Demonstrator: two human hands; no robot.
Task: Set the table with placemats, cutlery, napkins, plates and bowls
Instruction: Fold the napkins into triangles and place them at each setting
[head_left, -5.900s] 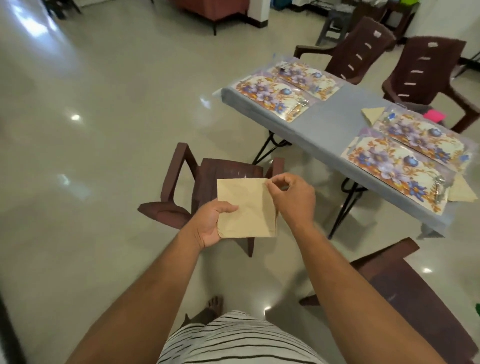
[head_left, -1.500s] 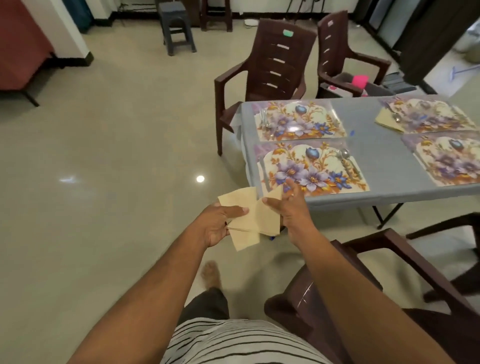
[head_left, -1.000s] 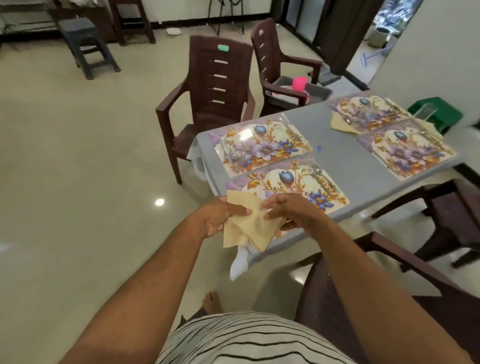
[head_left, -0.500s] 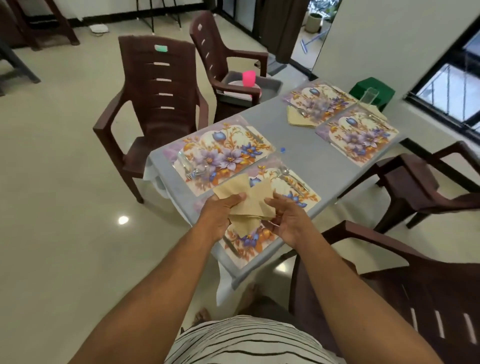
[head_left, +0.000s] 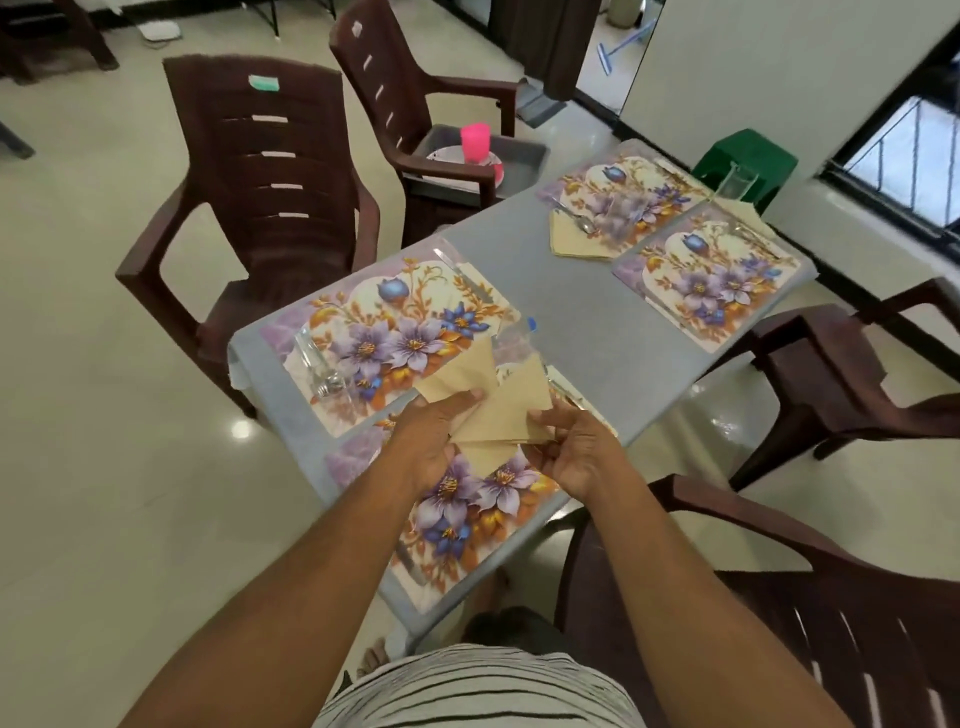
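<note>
Beige paper napkins (head_left: 498, 410) are fanned between both hands above the nearest floral placemat (head_left: 467, 519). My left hand (head_left: 431, 441) pinches their left side and my right hand (head_left: 571, 452) pinches the right edge. A second floral placemat (head_left: 395, 332) lies just beyond, with a clear glass (head_left: 322, 369) on it. Two more placemats (head_left: 623, 202) (head_left: 711, 280) lie at the far end of the grey table (head_left: 587, 312). A folded napkin (head_left: 571, 241) and a spoon (head_left: 574, 218) rest by the far-left one.
Brown plastic chairs stand around the table: one at far left (head_left: 260, 192), one beyond it (head_left: 415, 104) carrying a grey tub (head_left: 519, 161) with a pink cup (head_left: 475, 143), one at right (head_left: 852, 374) and one close at lower right (head_left: 779, 613). A green stool (head_left: 748, 156) stands past the table.
I have walked round to the table's near end. Both hands now hold the napkins over the nearest placemat, and the napkins have spread apart into a fan.
</note>
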